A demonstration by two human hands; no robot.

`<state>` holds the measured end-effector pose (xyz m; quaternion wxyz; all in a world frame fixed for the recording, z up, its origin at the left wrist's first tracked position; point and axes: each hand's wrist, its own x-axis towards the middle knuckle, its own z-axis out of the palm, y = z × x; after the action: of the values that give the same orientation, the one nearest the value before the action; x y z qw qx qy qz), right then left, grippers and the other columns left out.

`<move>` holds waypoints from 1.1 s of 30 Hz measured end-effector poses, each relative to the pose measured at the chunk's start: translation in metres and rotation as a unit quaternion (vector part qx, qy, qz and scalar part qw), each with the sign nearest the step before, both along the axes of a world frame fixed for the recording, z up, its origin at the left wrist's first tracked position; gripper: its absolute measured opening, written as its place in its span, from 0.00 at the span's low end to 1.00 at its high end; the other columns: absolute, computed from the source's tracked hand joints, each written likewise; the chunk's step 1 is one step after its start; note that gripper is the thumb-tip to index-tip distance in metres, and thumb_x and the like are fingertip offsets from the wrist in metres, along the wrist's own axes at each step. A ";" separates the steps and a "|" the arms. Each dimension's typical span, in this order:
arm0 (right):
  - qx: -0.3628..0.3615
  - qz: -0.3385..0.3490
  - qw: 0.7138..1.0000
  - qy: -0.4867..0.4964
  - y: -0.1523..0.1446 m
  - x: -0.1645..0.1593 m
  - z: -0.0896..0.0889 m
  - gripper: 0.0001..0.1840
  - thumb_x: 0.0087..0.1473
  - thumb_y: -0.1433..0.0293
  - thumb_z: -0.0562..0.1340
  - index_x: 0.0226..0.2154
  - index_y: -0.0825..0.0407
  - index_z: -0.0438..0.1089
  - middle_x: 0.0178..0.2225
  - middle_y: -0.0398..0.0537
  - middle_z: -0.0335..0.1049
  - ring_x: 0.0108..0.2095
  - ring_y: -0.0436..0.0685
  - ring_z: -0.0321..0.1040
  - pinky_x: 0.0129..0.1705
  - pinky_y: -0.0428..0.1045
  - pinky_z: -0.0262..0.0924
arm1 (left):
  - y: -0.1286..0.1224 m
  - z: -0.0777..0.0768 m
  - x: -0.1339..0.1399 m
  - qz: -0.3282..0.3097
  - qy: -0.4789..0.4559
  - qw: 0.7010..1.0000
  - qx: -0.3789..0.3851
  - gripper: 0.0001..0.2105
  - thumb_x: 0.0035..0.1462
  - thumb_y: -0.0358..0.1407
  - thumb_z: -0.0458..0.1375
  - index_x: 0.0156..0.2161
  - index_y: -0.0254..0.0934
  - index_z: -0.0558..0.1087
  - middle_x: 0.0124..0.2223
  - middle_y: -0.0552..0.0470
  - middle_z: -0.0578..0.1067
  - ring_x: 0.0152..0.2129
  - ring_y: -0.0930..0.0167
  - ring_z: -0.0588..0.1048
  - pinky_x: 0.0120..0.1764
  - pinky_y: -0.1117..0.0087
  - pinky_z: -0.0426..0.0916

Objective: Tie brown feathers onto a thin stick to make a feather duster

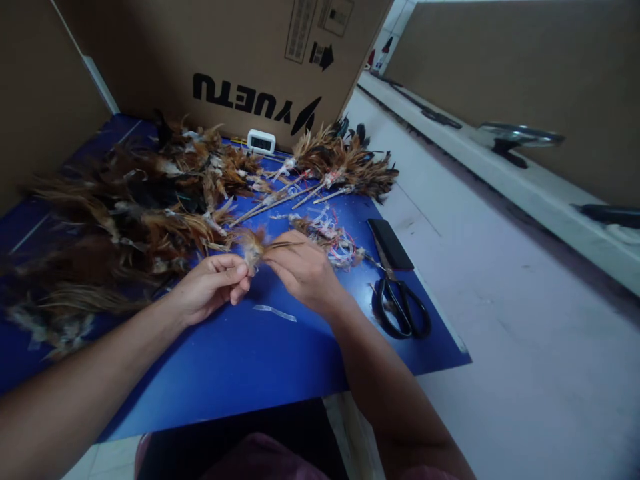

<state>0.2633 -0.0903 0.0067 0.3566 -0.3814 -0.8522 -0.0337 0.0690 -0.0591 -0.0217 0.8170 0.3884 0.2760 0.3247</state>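
Between my hands, over the blue table [260, 373], is a small bunch of brown feathers [254, 245] with pale fluffy bases. My left hand [220, 283] pinches the base of this bunch between thumb and fingers. My right hand [305, 270] is closed at the other side, gripping the feathers' thin dark ends, which show above its fingers. A clear strip [275, 312] lies on the table just below the hands. Beyond the right hand is a tangle of white and red ties [343, 243]. Black-handled scissors [400, 307] lie to the right.
Loose brown feathers [165, 227] cover the left of the table. Feather bundles on sticks [345, 167] lie at the back right, near a small white digital clock [261, 142]. A cardboard box [200, 40] stands behind. A black block [393, 243] sits by the scissors.
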 end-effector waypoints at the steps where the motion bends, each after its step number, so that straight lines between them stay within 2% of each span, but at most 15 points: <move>1: -0.001 0.000 1.000 -0.009 0.000 0.000 0.000 0.11 0.63 0.74 0.54 0.37 0.51 0.72 0.35 0.48 0.74 0.41 0.56 0.68 0.45 0.53 0.64 | 0.000 0.000 0.000 -0.003 0.001 1.000 0.000 0.14 0.39 0.39 0.73 0.24 0.30 0.76 0.19 0.53 0.73 0.12 0.80 0.67 0.16 0.81 0.62; 14: 0.025 0.010 0.996 -0.080 -0.003 0.002 0.007 0.15 0.63 0.77 0.50 0.36 0.53 0.72 0.37 0.49 0.74 0.37 0.55 0.64 0.40 0.51 0.59 | -0.001 -0.003 -0.002 -0.010 0.011 1.000 -0.007 0.14 0.38 0.40 0.73 0.24 0.30 0.77 0.19 0.53 0.75 0.11 0.80 0.68 0.16 0.81 0.64; 20: 0.054 0.018 0.995 -0.079 -0.002 0.000 0.007 0.16 0.64 0.76 0.50 0.35 0.53 0.72 0.36 0.49 0.74 0.37 0.55 0.65 0.39 0.51 0.60 | 0.000 0.000 0.000 -0.016 0.018 1.000 -0.010 0.15 0.36 0.40 0.74 0.23 0.31 0.77 0.19 0.52 0.75 0.11 0.79 0.68 0.15 0.81 0.64; 26: 0.047 0.024 0.996 -0.067 -0.002 -0.001 0.008 0.15 0.64 0.75 0.51 0.36 0.52 0.73 0.36 0.48 0.75 0.40 0.55 0.67 0.41 0.51 0.61 | -0.001 0.000 0.000 -0.020 0.027 0.999 -0.006 0.15 0.36 0.41 0.74 0.25 0.31 0.78 0.19 0.52 0.75 0.12 0.79 0.68 0.16 0.80 0.65; 33: 0.046 0.026 0.998 -0.045 -0.001 -0.001 0.005 0.13 0.64 0.75 0.53 0.35 0.52 0.73 0.36 0.48 0.75 0.40 0.54 0.68 0.42 0.50 0.62 | 0.000 0.001 0.000 -0.023 0.032 0.999 -0.007 0.15 0.36 0.40 0.74 0.25 0.31 0.77 0.19 0.52 0.75 0.12 0.79 0.68 0.16 0.80 0.65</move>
<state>0.2623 -0.0909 0.0115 0.3355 -0.3401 -0.8748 -0.0808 0.0690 -0.0592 -0.0207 0.8179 0.3991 0.2952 0.2909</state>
